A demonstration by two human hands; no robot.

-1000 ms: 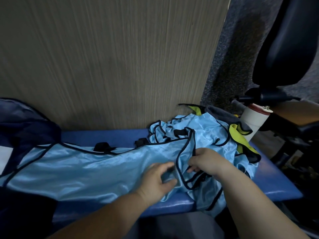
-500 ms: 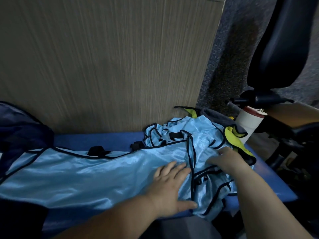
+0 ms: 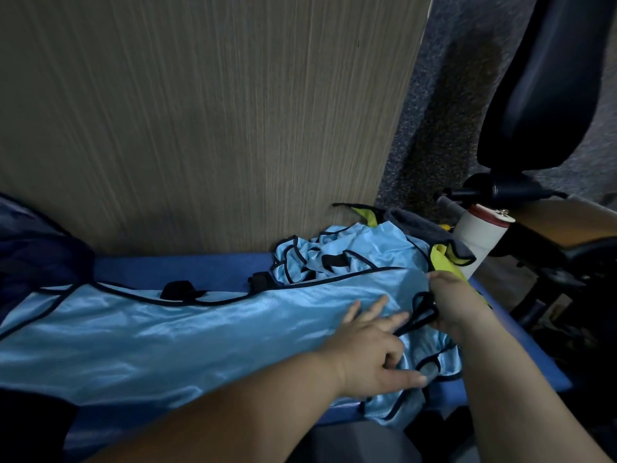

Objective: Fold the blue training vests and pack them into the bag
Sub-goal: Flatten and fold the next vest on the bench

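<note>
One blue vest (image 3: 173,332) lies spread flat along the blue bench (image 3: 187,267), black trim up, not yet folded. Left hand (image 3: 370,352) rests on its right end: index and middle fingers straight on the fabric, thumb out, outer fingers tucked, gripping nothing. Right hand (image 3: 459,304) sits at the vest's right edge beside a loop of black trim. Its fingers are hidden under the hand, so cannot tell if it pinches the cloth or only touches it.

Behind the hands, a crumpled pile of blue vests (image 3: 354,255) against the wood panel (image 3: 217,128), unfolded. A yellow vest (image 3: 442,262) is mixed in at the pile's right, a white bottle (image 3: 480,237) just beyond.

Dark blue bag (image 3: 36,259) at far left of the bench, touching the spread vest's left end; no folded vest visible in it, inside not shown.

Progress judgement: early. First vest only flattened; fold, pack, then the whole pile left.
</note>
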